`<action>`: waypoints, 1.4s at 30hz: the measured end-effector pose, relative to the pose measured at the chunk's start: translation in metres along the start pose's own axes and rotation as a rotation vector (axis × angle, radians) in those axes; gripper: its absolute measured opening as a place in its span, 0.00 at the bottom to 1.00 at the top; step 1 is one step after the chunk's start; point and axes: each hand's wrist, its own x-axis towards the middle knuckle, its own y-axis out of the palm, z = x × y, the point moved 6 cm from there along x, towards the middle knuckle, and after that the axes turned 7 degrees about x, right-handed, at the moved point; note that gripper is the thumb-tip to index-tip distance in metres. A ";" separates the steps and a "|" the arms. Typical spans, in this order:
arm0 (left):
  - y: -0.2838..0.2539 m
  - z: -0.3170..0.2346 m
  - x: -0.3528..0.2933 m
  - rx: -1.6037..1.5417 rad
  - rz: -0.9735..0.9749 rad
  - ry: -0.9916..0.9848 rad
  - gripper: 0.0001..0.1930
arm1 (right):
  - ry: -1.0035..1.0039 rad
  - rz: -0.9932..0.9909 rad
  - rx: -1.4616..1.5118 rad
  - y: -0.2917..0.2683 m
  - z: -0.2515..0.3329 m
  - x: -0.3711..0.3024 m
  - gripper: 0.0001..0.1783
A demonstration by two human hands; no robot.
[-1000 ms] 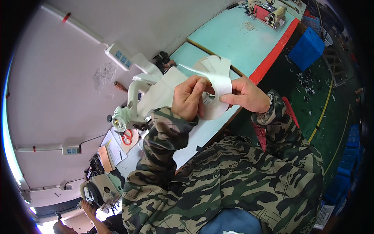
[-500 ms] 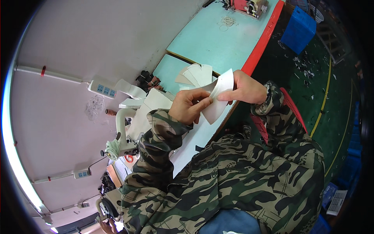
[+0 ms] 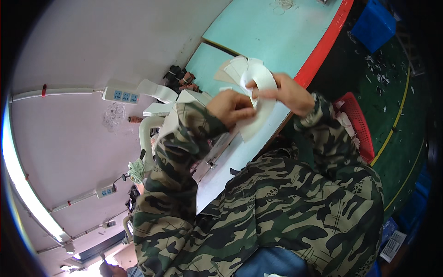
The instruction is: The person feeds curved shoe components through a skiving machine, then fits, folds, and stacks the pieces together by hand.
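Between my hands is a white, curved, flat piece (image 3: 263, 76), apparently sheet material. Its upper end curls round and its paler beige lower end points down toward the table. My left hand (image 3: 230, 108) is closed on its left edge, thumb on top. My right hand (image 3: 290, 93), slightly blurred, pinches the piece near its middle from the right. Just beyond it, on the table, a fan of similar white and beige pieces (image 3: 231, 69) is partly covered by the held piece.
A pale machine arm (image 3: 146, 138) with a cord bundle (image 3: 136, 171) stands left of my left forearm. The pale green table (image 3: 267, 27) has a red edge (image 3: 323, 46). On the right are a red basket (image 3: 364, 134) holding pieces and a blue crate (image 3: 374, 27). Scraps litter the green floor.
The white piece has gone from nearly flat to curled at its upper end. My right hand has shifted its hold along it. The whole view has turned slightly, showing more of the red basket.
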 end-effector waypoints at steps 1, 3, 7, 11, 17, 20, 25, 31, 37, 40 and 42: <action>-0.009 0.002 0.003 0.190 0.009 -0.035 0.10 | -0.049 -0.042 0.022 0.000 0.006 0.010 0.13; -0.031 0.004 0.022 0.390 0.019 -0.145 0.09 | -0.249 -0.181 -0.076 -0.024 0.014 0.017 0.13; -0.081 0.009 0.013 0.950 -0.076 -0.343 0.10 | -0.361 -0.211 0.039 -0.011 0.016 0.019 0.12; -0.029 0.091 0.035 1.338 0.107 -0.272 0.10 | 0.132 -0.408 0.186 -0.028 -0.120 0.028 0.10; 0.109 0.116 0.058 0.820 0.102 -0.397 0.31 | 0.269 -0.646 -0.367 -0.057 -0.182 -0.040 0.18; 0.137 0.102 0.054 0.708 -0.233 -0.411 0.33 | 0.102 -0.749 -0.482 -0.052 -0.160 -0.052 0.25; 0.176 0.072 0.053 0.471 -0.493 -0.246 0.34 | 0.338 -0.681 -0.509 -0.071 -0.183 -0.040 0.31; 0.188 0.097 0.054 0.420 -0.352 -0.409 0.30 | 0.430 -0.435 -0.305 -0.065 -0.197 -0.040 0.23; 0.137 0.060 0.030 0.527 -0.380 -0.081 0.14 | -0.019 -0.597 -0.706 -0.061 -0.099 -0.070 0.24; 0.090 0.011 0.003 0.712 -0.459 0.207 0.08 | -0.242 -0.389 -0.760 -0.036 -0.015 -0.059 0.26; 0.053 -0.020 -0.018 0.833 -0.516 0.314 0.05 | -0.437 -0.102 -0.961 -0.001 0.019 -0.042 0.24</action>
